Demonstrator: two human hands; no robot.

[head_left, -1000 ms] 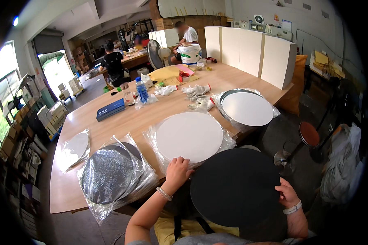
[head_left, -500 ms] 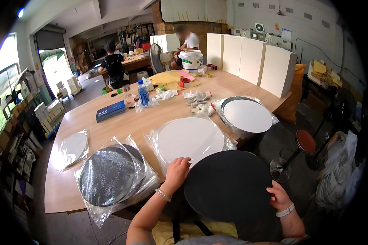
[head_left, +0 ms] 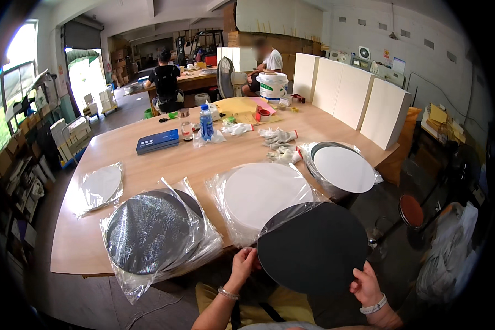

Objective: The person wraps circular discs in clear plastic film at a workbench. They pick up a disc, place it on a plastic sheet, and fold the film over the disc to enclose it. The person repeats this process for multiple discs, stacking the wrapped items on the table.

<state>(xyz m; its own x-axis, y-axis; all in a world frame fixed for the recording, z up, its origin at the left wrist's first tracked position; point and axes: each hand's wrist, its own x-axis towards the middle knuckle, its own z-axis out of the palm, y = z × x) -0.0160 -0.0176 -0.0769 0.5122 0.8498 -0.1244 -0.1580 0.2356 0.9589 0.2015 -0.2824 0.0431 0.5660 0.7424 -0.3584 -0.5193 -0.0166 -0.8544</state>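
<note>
A large black round disc (head_left: 313, 250) is held tilted over the near edge of the table. My left hand (head_left: 243, 269) is closed in a pinch at the disc's left edge; clear film lies close by, and its exact grip is partly hidden. My right hand (head_left: 364, 284) grips the lower right edge, thumb on the face and fingers mostly behind. Clear film crosses the disc's upper left part. Just beyond, a white round disc (head_left: 267, 192) lies in a clear plastic bag, partly covered by the black one. Left of it are dark round discs (head_left: 148, 234) in crinkled clear bags.
The wooden table (head_left: 165, 170) also carries a small bagged white disc (head_left: 102, 184), another white disc (head_left: 344, 168), a blue box (head_left: 158, 141), a bottle (head_left: 206, 122), gloves (head_left: 278, 137), a bucket (head_left: 272, 86) and tall white boxes (head_left: 344, 91). Two people work further back. A red-topped stool (head_left: 411, 210) stands right.
My left hand has moved down along the black disc's left edge. The right hand has shifted lower and slightly left. Clear film now shows across the disc's upper left. The view has shifted.
</note>
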